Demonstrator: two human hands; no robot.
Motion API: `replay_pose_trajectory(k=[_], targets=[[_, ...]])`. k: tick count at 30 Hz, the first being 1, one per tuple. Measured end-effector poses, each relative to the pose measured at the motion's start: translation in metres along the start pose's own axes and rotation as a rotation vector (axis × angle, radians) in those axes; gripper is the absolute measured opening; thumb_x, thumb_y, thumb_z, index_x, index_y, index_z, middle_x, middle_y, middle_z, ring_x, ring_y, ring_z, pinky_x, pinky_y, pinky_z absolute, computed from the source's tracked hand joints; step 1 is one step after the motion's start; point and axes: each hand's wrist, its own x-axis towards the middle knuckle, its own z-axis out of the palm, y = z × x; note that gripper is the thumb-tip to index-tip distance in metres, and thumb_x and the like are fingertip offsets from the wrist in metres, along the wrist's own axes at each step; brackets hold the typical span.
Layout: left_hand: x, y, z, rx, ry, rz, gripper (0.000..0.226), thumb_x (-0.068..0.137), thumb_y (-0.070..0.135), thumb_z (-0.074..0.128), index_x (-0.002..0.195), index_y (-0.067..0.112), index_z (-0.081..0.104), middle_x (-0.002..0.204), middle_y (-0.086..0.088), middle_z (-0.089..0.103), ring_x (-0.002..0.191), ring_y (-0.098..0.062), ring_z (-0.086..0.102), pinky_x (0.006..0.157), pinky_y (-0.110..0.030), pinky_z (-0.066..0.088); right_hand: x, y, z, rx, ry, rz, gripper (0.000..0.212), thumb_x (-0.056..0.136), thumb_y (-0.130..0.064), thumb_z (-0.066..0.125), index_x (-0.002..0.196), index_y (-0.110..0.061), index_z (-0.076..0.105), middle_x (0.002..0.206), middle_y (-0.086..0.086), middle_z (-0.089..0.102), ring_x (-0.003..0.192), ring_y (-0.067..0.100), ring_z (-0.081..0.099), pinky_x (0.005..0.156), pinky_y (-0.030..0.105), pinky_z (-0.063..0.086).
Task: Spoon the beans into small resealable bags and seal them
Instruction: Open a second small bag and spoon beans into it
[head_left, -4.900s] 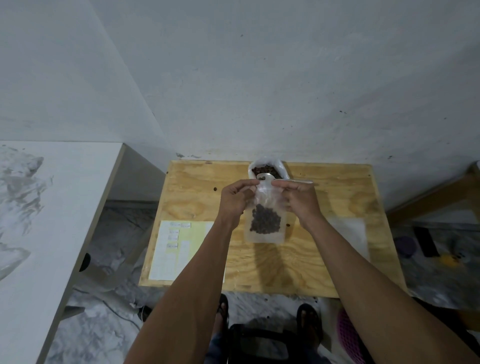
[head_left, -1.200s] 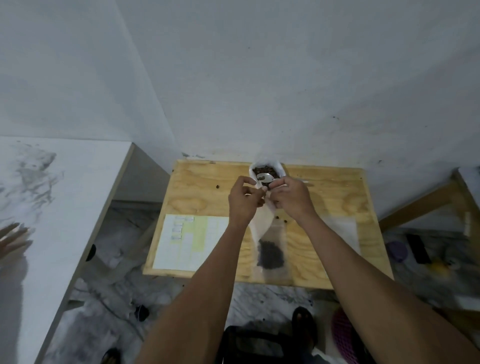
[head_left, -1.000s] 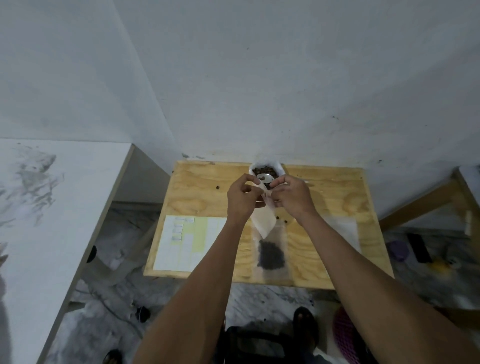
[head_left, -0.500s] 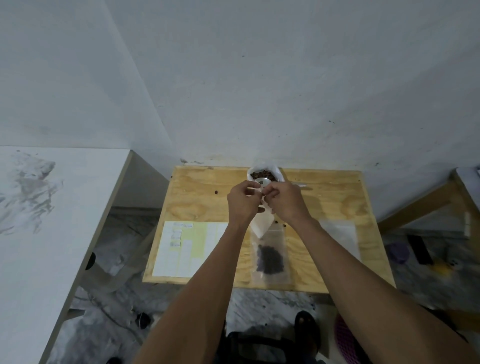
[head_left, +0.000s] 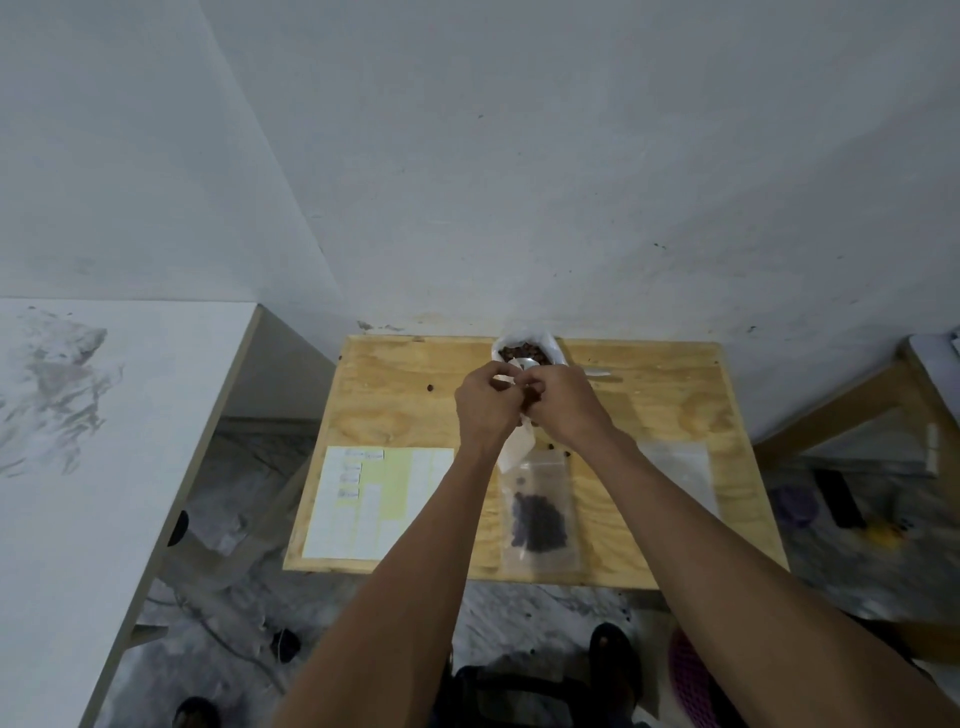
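Both of your hands are meeting above the middle of the plywood table (head_left: 405, 410), pinching the top of an empty small resealable bag (head_left: 515, 448). Your left hand (head_left: 485, 408) is curling its fingers and thumb around the bag's mouth from the left, knuckles facing you. Your right hand (head_left: 563, 405) is doing the same from the right, its fingertips pressing in against those of the left. The bag is hanging down between your wrists, its lower corner showing pale and limp below your left palm. Your forearms are reaching forward from the bottom edge of the view and converging at the bag, wrists nearly level with each other.

Just behind your hands, against the wall, the open white sack of beans (head_left: 524, 352) is standing with a metal spoon (head_left: 589, 370) lying in it, the handle poking out to the right. Directly below your hands, near the front edge of the table, a filled bag (head_left: 540, 512) is lying flat with a dark clump of beans inside; whether its strip is closed cannot be told. A sheet of labels (head_left: 376, 501) is lying at the front left of the table, and a stack of clear empty bags (head_left: 680, 467) is lying at the right. A few loose beans (head_left: 430, 387) are sitting on the wood.
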Motion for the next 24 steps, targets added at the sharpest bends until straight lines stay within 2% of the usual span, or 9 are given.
replay_pose_trajectory(k=[2, 4, 8, 11, 14, 16, 18, 20, 24], targets=[[0.004, -0.001, -0.002, -0.004, -0.041, -0.012, 0.021, 0.086, -0.005, 0.065, 0.098, 0.009, 0.074, 0.074, -0.011, 0.072, 0.057, -0.027, 0.07, 0.06, -0.045, 0.063, 0.0, 0.004, 0.0, 0.016, 0.015, 0.027, 0.032, 0.087, -0.001, 0.068, 0.116, -0.013, 0.073, 0.075, -0.003, 0.067, 0.074, 0.014, 0.066, 0.082, 0.036, 0.058], [0.005, -0.001, -0.006, 0.026, -0.093, 0.024, 0.024, 0.088, -0.009, 0.063, 0.104, 0.005, 0.072, 0.071, -0.008, 0.069, 0.051, -0.019, 0.067, 0.059, -0.037, 0.062, 0.0, 0.007, 0.0, 0.016, 0.042, 0.042, 0.032, 0.088, -0.001, 0.068, 0.118, -0.011, 0.072, 0.074, -0.005, 0.067, 0.07, 0.01, 0.065, 0.085, 0.037, 0.058], [0.001, -0.003, -0.005, 0.117, -0.122, 0.126, 0.029, 0.083, -0.014, 0.058, 0.105, 0.001, 0.07, 0.062, -0.002, 0.062, 0.046, -0.009, 0.06, 0.052, -0.018, 0.05, -0.003, 0.007, 0.001, 0.019, 0.085, 0.05, 0.031, 0.089, -0.004, 0.067, 0.118, -0.01, 0.073, 0.099, 0.006, 0.074, 0.091, 0.019, 0.069, 0.09, 0.037, 0.056], [0.002, -0.003, -0.001, 0.209, -0.107, 0.189, 0.035, 0.08, -0.013, 0.059, 0.109, 0.001, 0.071, 0.064, -0.006, 0.062, 0.053, -0.016, 0.057, 0.056, -0.022, 0.048, -0.002, 0.011, 0.005, -0.031, 0.101, 0.055, 0.034, 0.088, -0.005, 0.069, 0.12, -0.014, 0.072, 0.102, 0.006, 0.075, 0.096, 0.021, 0.069, 0.09, 0.035, 0.056], [0.001, -0.003, -0.002, 0.352, -0.107, 0.294, 0.04, 0.078, -0.007, 0.064, 0.116, 0.004, 0.072, 0.073, -0.009, 0.068, 0.065, -0.018, 0.058, 0.071, -0.029, 0.052, -0.001, 0.017, 0.002, -0.106, 0.163, 0.055, 0.036, 0.086, -0.001, 0.065, 0.118, -0.016, 0.074, 0.118, 0.006, 0.072, 0.105, 0.024, 0.068, 0.083, 0.026, 0.052], [0.001, 0.0, -0.003, 0.377, -0.099, 0.337, 0.039, 0.079, -0.003, 0.066, 0.116, 0.005, 0.073, 0.073, -0.009, 0.069, 0.067, -0.019, 0.06, 0.072, -0.03, 0.052, 0.0, 0.016, -0.002, -0.13, 0.217, 0.039, 0.038, 0.085, 0.002, 0.062, 0.116, -0.016, 0.075, 0.115, 0.008, 0.073, 0.101, 0.025, 0.068, 0.077, 0.026, 0.052], [0.002, 0.004, -0.004, 0.394, -0.089, 0.37, 0.035, 0.078, 0.0, 0.066, 0.112, 0.005, 0.074, 0.07, -0.006, 0.067, 0.066, -0.019, 0.06, 0.07, -0.028, 0.05, 0.001, 0.014, -0.004, -0.147, 0.255, 0.032, 0.039, 0.085, 0.003, 0.061, 0.116, -0.015, 0.075, 0.11, 0.011, 0.073, 0.095, 0.027, 0.068, 0.073, 0.029, 0.052], [0.003, 0.009, -0.006, 0.429, -0.098, 0.411, 0.028, 0.077, 0.006, 0.065, 0.103, 0.004, 0.075, 0.071, -0.005, 0.066, 0.065, -0.017, 0.057, 0.068, -0.028, 0.049, 0.002, 0.014, -0.005, -0.144, 0.275, 0.029, 0.038, 0.086, 0.002, 0.061, 0.117, -0.015, 0.075, 0.11, 0.012, 0.072, 0.098, 0.027, 0.067, 0.077, 0.033, 0.056], [0.006, 0.006, -0.013, 0.482, -0.098, 0.521, 0.031, 0.074, 0.031, 0.056, 0.082, 0.007, 0.075, 0.077, -0.003, 0.06, 0.065, -0.016, 0.052, 0.063, -0.032, 0.05, 0.008, 0.019, -0.008, -0.1, 0.311, 0.021, 0.038, 0.085, 0.001, 0.06, 0.115, -0.016, 0.076, 0.107, 0.011, 0.075, 0.093, 0.024, 0.068, 0.073, 0.027, 0.051]])
